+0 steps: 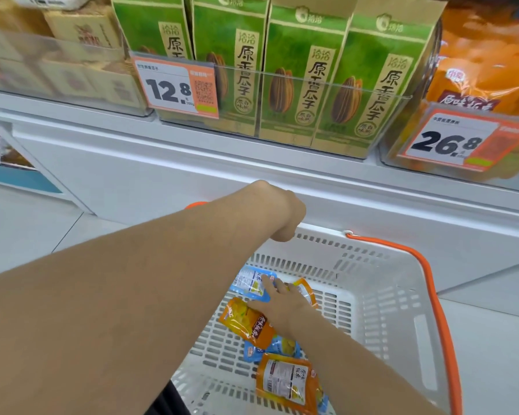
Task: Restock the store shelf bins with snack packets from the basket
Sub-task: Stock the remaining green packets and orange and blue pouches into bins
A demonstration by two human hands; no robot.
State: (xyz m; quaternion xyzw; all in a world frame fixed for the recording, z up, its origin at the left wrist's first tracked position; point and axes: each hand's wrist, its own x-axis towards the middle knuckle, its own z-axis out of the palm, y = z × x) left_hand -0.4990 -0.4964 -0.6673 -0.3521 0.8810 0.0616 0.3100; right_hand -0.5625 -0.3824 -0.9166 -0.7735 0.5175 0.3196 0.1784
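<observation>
Snack packets, orange and blue, in white basket at lower centre, right hand spread flat among them, straight fingers touching blue packet, left hand bent over basket's far rim, grip hidden, cannot tell, green boxes upper centre.

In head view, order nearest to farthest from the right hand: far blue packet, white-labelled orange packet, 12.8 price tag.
1. far blue packet, at fingertips of right hand.
2. white-labelled orange packet, nearest the camera.
3. 12.8 price tag, shelf above.
</observation>
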